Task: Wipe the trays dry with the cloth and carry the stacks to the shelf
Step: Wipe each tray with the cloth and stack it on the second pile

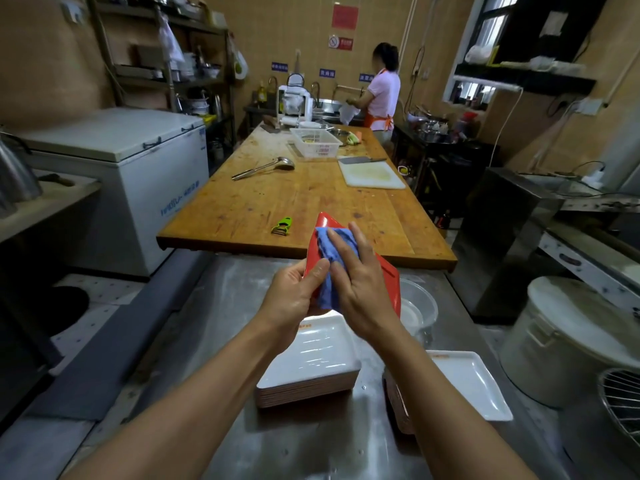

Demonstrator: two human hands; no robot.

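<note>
Much of the red tray [388, 271] is hidden from me behind both hands and the blue cloth [332, 258]; I see only its far corner at 12 o'clock and a strip of its right edge. My left hand [294, 299] grips the tray's left edge, thumb curled over the front face beside the cloth, the other fingers out of sight behind it. My right hand [360, 285] lies flat on the cloth, fingers straight and slightly spread, pressing it against the tray's face. The tray is held up off the steel counter [225, 323], tilted, with its long axis running from the far corner at 12 o'clock down toward 5 o'clock. Directly under the hands a stack of trays [311, 368] sits on the counter, white tray on top, brownish edges below; its near-left part is cut off by my left forearm. At 4 o'clock of it lies another white tray [474, 386] on a second pile whose depth I cannot make out, partly covered by my right forearm. A clear tub [419, 303] peeks out behind the red tray at 3 o'clock. Beyond, on the wooden table [311, 202], lies a green peeler [282, 226], and further off at 12 o'clock a person [381, 91] stands at the sink.
</note>
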